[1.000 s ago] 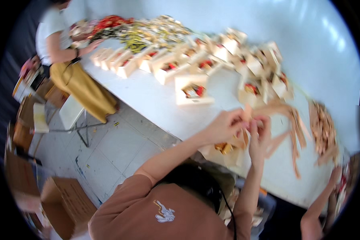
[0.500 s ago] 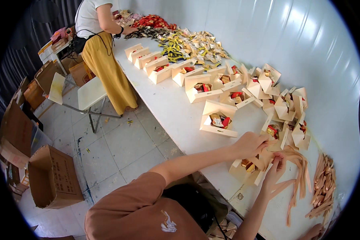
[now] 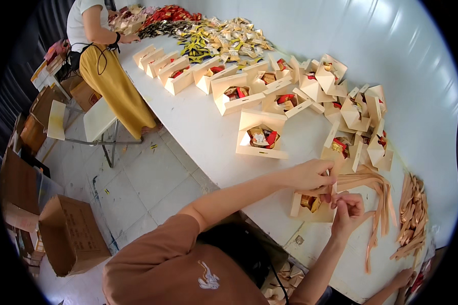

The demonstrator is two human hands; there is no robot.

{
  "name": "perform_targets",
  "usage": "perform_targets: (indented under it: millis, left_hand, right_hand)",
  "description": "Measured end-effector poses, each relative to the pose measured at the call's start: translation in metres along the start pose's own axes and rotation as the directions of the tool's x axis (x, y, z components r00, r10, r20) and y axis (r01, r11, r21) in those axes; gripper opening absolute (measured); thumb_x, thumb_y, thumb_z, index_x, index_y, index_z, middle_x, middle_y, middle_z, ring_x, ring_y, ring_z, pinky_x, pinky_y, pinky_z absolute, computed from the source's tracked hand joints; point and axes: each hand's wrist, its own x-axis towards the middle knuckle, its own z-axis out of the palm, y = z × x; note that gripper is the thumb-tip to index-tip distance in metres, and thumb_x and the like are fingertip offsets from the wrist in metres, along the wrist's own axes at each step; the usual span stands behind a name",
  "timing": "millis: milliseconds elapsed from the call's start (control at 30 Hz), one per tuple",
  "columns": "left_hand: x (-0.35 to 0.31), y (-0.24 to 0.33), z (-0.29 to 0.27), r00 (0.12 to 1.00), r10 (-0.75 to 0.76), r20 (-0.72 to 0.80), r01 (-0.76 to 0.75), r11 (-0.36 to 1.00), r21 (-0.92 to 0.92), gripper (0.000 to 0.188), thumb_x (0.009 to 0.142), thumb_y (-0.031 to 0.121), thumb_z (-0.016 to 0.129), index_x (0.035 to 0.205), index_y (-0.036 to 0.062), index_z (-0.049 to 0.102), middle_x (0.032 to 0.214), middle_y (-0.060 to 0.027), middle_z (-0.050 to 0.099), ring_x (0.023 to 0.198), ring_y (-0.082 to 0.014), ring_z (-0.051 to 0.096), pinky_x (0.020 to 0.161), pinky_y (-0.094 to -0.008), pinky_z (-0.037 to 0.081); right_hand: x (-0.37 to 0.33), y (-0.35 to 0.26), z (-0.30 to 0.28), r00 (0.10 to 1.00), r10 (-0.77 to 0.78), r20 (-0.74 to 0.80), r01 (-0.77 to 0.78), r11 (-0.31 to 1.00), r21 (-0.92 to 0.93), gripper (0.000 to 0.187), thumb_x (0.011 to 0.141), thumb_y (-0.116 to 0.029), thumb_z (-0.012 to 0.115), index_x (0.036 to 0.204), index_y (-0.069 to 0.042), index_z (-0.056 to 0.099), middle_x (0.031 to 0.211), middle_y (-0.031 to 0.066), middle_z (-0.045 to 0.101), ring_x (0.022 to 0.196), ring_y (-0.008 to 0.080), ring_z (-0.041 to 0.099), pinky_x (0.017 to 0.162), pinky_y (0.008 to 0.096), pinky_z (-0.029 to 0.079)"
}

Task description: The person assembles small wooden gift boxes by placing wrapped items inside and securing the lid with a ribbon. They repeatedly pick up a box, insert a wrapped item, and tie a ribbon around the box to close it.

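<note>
In the head view, a person's two bare hands meet over the right-hand part of a white bench [image 3: 203, 137], close to its near edge. The left hand [image 3: 310, 175] pinches a flat, peach-coloured ribbon strip [image 3: 337, 163] between thumb and fingers. The right hand [image 3: 350, 207], just below, has thumb and fingertips together, apparently on the same strip, though the grip is partly hidden. Holding it at two close points probably gives control over so limp a material.

The strip is above an open box [image 3: 318, 217], cream, smooth and stiff like card, with shiny gold-wrapped pieces [image 3: 309, 203] inside.

Right of the hands, loose ribbons [image 3: 371, 184] lie long and soft, seemingly placed for easy reach. Beyond them, by the bench's right end, is a crinkled heap of folded ribbons [image 3: 411, 218].

Toward the far edge, angular open boxes [image 3: 356, 119] crowd together, some leaning on others, perhaps to save room. A row of boxes [image 3: 175, 80] runs toward the left end. Glossy packets [image 3: 239, 38], yellow, pale and red, pile along the far left part, near a co-worker's hand [image 3: 131, 38].
</note>
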Motion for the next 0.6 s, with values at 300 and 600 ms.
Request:
perform_targets:
  millis: [300,600]
  left_hand:
    - [-0.001,-0.003,-0.009,0.978,0.09,0.191,-0.106,0.991,0.077,0.014,0.086,0.008,0.074,0.085,0.0002,0.062,0.081,-0.0061,0.071,0.069,-0.0121,0.062,0.068,-0.0265,0.05]
    - [0.025,-0.029,0.006,0.527,0.743,0.413,-0.539,-0.083,0.838,0.017,0.069,0.01,0.073,0.08,0.0046,0.061,0.09,-0.0065,0.062,0.085,-0.0253,0.063,0.071,-0.0338,0.055]
  right_hand:
    - [0.005,-0.003,0.0,0.98,-0.142,0.139,0.153,0.986,-0.072,0.028,0.098,-0.028,0.061,0.104,-0.001,0.066,0.108,0.0139,0.068,0.097,0.019,0.063,0.098,0.0382,0.045]
    - [0.009,-0.011,-0.009,0.955,0.296,0.028,-0.281,0.929,-0.242,0.04,0.109,-0.03,0.04,0.129,0.0,0.055,0.12,0.009,0.063,0.109,0.0155,0.058,0.098,0.0307,0.044]
